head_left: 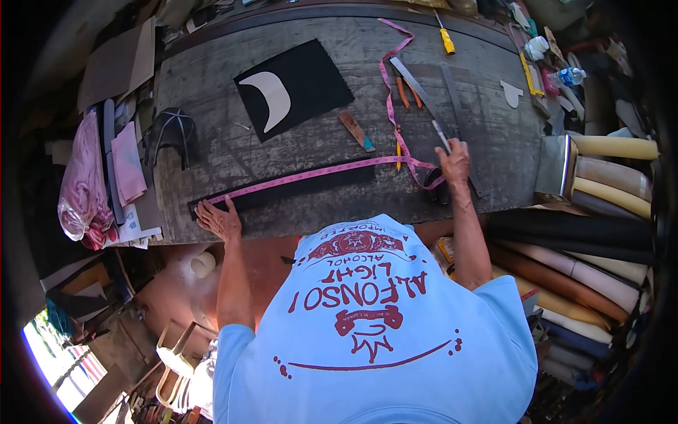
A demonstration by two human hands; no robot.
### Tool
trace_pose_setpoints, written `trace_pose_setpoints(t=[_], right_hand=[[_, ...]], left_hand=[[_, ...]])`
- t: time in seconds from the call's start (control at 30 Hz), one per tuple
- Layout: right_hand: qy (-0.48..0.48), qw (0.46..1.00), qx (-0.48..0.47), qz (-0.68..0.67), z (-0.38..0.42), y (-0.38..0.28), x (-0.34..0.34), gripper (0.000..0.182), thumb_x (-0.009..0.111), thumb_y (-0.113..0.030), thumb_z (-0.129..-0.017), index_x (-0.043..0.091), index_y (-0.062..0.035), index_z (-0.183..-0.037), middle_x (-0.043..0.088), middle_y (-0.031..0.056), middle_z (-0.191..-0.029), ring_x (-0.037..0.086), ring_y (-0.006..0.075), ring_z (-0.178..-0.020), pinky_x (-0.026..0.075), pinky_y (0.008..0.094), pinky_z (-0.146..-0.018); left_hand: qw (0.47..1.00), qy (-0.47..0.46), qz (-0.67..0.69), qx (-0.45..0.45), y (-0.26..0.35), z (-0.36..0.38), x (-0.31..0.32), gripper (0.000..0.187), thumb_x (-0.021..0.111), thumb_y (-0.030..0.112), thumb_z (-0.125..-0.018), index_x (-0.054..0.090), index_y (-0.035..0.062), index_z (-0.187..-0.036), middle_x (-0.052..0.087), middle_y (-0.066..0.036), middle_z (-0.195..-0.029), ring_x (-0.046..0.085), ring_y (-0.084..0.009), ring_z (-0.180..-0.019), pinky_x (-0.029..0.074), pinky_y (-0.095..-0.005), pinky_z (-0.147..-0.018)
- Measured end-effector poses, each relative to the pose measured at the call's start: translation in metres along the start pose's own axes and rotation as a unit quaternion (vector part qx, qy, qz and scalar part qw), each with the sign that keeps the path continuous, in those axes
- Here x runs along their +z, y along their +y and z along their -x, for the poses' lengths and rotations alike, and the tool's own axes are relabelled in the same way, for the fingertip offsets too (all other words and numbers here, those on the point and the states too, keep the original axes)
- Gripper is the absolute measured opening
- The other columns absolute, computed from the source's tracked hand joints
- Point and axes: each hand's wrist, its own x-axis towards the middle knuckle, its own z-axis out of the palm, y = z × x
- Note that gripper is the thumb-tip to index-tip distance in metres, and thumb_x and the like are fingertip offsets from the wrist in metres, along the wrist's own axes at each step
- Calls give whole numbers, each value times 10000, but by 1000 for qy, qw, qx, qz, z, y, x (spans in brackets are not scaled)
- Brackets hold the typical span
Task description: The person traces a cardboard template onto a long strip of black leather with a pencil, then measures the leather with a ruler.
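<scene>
A pink measuring tape (304,174) lies along a long black strip (296,189) near the table's front edge. My left hand (220,218) rests on the strip's left end, fingers spread and pressing the tape there. At the right, my right hand (454,161) is closed around a slim silver pen (441,134), its tip pointing up and away. The tape loops beside this hand, over a small dark object (441,185) that I cannot make out, then runs up the table. Between the hands lies a yellow pencil (398,148), partly beside the tape.
Beyond the strip, a black sheet (318,85) carries a white crescent piece (272,99). A brown-handled tool (355,130), orange-handled pliers (402,93), metal rulers (417,83) and a yellow screwdriver (447,41) lie around. Material rolls (614,147) are stacked at the right.
</scene>
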Motion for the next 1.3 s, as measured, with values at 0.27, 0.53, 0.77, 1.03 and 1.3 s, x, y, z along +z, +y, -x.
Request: trace_pose_setpoints(t=[0.27, 0.53, 0.77, 1.03, 1.3], right_hand=[[-91, 994, 58, -20, -15, 74, -29, 430, 815, -279, -765, 661, -20, -1072, 659, 183, -956, 648, 360, -932, 504, 427, -823], [-52, 998, -13, -18, -7, 81, -51, 231, 715, -166, -853, 636, 17, -971, 633, 178, -832, 608, 278, -759, 462, 385, -716], [-221, 883, 230, -345, 178, 26, -86, 124, 627, -154, -934, 608, -35, -962, 548, -2, -756, 472, 95, -702, 420, 284, -625], [-204, 864, 286, -361, 383, -7, -8, 152, 648, -149, -923, 646, -13, -990, 572, 35, -714, 507, 103, -674, 436, 294, -615], [-233, 824, 351, -379, 392, -31, 3, 194, 635, -186, -938, 658, -7, -1013, 611, 46, -723, 549, 115, -683, 459, 302, -619]], left_hand=[[985, 79, 70, 136, 39, 11, -14, 580, 648, 294, -916, 465, -1, -1380, 405, -189, -1440, 327, -364, -1403, 234, -559, -1147], [842, -100, 309, 430, 227, 58, -61, 306, 713, 142, -839, 656, 35, -1121, 604, -135, -1097, 586, -317, -1026, 488, -432, -889], [799, -155, 288, 504, 270, 69, -43, 318, 696, 188, -867, 648, 46, -1147, 570, -103, -1047, 559, -286, -994, 470, -406, -863], [779, -118, 311, 531, 269, 65, -32, 209, 652, 137, -896, 672, 51, -1085, 563, -80, -1011, 559, -268, -946, 472, -391, -819], [781, -122, 293, 538, 273, 63, -34, 167, 624, 116, -910, 654, 41, -1057, 559, -84, -999, 552, -264, -939, 460, -384, -819]])
